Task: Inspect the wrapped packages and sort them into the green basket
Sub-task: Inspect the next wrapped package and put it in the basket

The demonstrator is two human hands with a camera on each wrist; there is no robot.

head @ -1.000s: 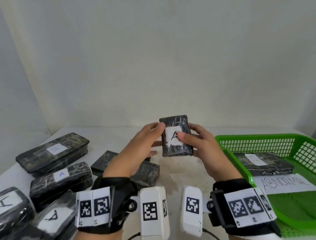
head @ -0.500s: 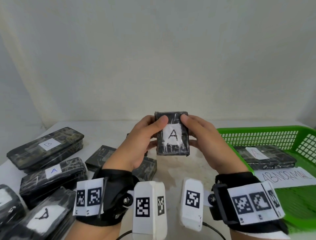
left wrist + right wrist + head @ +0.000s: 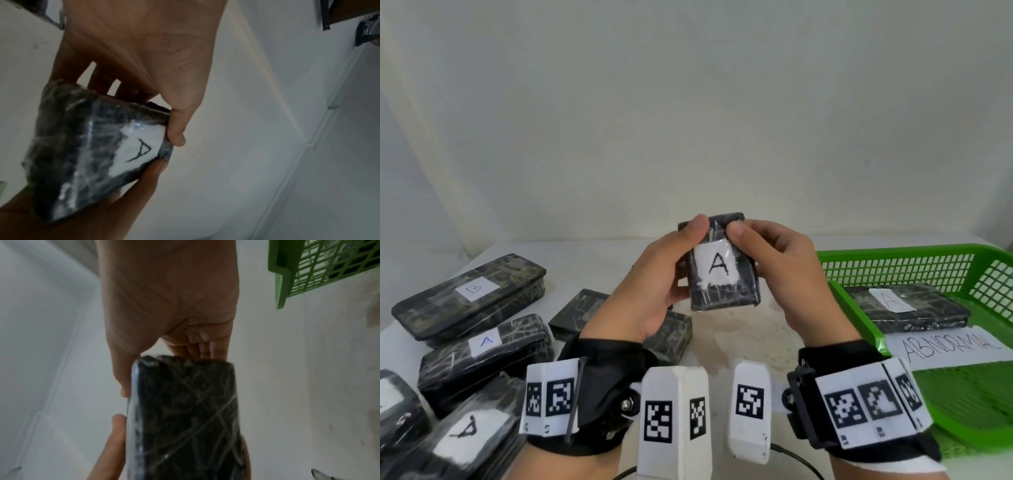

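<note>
A black package wrapped in clear film (image 3: 722, 270) with a white label marked A is held upright above the table, label facing me. My left hand (image 3: 671, 270) grips its left edge, thumb on the top front. My right hand (image 3: 774, 263) grips the right edge, thumb near the top of the label. The package (image 3: 88, 146) shows its label in the left wrist view; its dark side (image 3: 189, 415) fills the right wrist view. The green basket (image 3: 962, 260) stands at the right with one A package (image 3: 907, 308) inside and a paper reading ABNORMAL (image 3: 948, 346).
Several wrapped packages lie on the white table at the left: one marked B (image 3: 472, 291), one marked A (image 3: 486, 342), another A (image 3: 465, 431) at the near left. Two more (image 3: 671, 335) lie under my hands. A plain wall stands behind.
Both hands have raised the package and tilted its label toward me. My thumbs have moved up to its top edge.
</note>
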